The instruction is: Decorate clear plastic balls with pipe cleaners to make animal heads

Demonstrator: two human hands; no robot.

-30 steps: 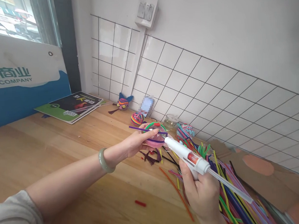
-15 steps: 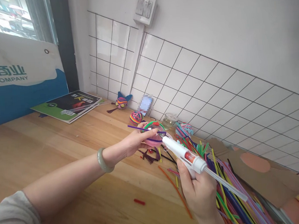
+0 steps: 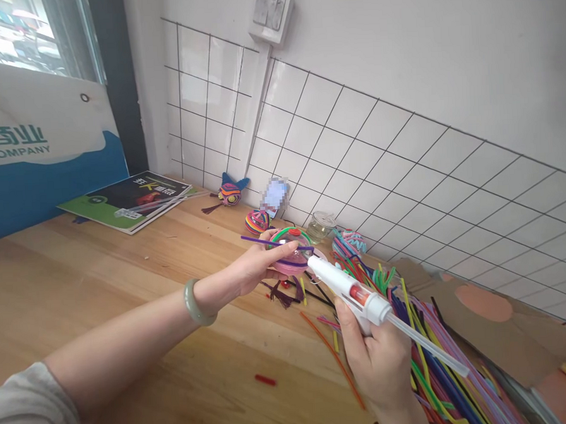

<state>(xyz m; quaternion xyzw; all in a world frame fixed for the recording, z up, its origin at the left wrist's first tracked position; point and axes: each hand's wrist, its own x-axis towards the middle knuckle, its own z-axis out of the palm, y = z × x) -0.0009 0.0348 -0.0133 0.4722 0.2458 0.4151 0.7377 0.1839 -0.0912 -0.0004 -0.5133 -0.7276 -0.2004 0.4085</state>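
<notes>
My left hand (image 3: pixel 261 261) is closed round a clear round ball (image 3: pixel 292 257) trimmed with pink, green and purple pipe cleaners, a red piece at its top. Under my left thumb a purple pipe cleaner (image 3: pixel 253 240) lies across the ball, one end sticking out to the left. A white hot glue gun (image 3: pixel 336 280) is gripped in my right hand (image 3: pixel 378 359), with a long clear glue stick (image 3: pixel 430 343) out of its back. Its nozzle is at the right side of the ball; whether it touches cannot be made out.
Pipe cleaners (image 3: pixel 442 362) in many colours lie heaped at the right beside cardboard (image 3: pixel 502 327). Along the wall stand a striped ball (image 3: pixel 257 221), a phone (image 3: pixel 275 196), a glass jar (image 3: pixel 320 226) and a pink-blue ball (image 3: pixel 348 243). A book (image 3: pixel 126 204) lies at the left.
Very little differs. The view has shifted slightly; both hands keep their hold, with the glue gun's nozzle still beside the ball.
</notes>
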